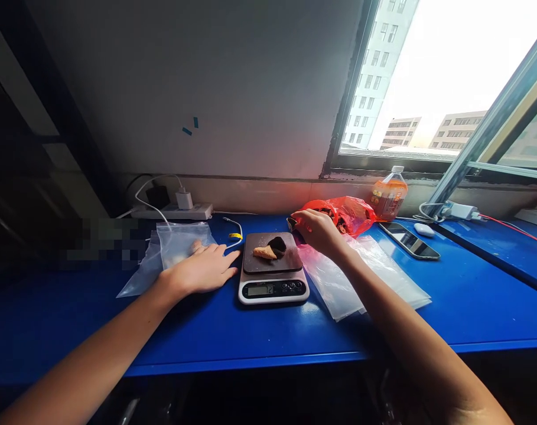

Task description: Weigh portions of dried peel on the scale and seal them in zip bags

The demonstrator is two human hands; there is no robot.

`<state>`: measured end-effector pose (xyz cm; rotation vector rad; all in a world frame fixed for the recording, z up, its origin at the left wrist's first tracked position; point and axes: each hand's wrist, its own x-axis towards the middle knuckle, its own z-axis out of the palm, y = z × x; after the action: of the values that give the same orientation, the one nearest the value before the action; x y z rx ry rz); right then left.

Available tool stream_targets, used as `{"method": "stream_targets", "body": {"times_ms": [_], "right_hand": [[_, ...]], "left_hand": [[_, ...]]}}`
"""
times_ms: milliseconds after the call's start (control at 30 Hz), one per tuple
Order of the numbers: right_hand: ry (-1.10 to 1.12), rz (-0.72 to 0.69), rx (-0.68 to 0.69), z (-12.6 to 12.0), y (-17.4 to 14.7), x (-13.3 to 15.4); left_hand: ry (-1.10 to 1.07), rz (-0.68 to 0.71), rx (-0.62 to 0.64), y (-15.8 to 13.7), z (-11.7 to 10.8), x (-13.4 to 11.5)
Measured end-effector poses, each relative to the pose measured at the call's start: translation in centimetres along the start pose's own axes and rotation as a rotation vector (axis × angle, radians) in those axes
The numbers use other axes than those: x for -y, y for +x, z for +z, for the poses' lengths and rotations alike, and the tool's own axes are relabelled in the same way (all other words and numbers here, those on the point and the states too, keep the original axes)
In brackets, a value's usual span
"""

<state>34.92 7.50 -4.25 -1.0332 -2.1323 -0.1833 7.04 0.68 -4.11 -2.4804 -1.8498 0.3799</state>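
Observation:
A white kitchen scale (273,290) with a dark weighing plate stands in the middle of the desk, small digits on its display. On the plate lie a tan dried piece (264,253) and a dark dried piece (277,245), touching. My left hand (204,268) rests left of the scale, fingers spread, partly over clear zip bags (184,233); a small pale bit shows by its knuckles. Behind the scale's right corner, my right hand (315,229) pinches another dark dried piece (291,224). Just beyond it is an open red plastic bag (357,213) with more dark pieces inside.
Flat clear plastic bags (365,277) lie under my right forearm. Farther right are a phone (410,241), a white earbud case (424,230) and a drink bottle (390,195). A power strip (197,211) and a white cable (238,227) sit along the wall.

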Motion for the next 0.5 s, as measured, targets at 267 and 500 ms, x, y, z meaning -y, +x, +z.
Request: {"method": "stream_targets", "body": {"times_ms": [267,500], "right_hand": [[0.025,-0.014,0.032,1.4,-0.2,0.6],[0.072,-0.005,0.075,2.2,-0.2,0.5]], "left_hand": [[0.027,0.015,0.012,0.1,-0.1,0.0],[0.027,0.002,0.027,0.0,-0.4,-0.2]]}}
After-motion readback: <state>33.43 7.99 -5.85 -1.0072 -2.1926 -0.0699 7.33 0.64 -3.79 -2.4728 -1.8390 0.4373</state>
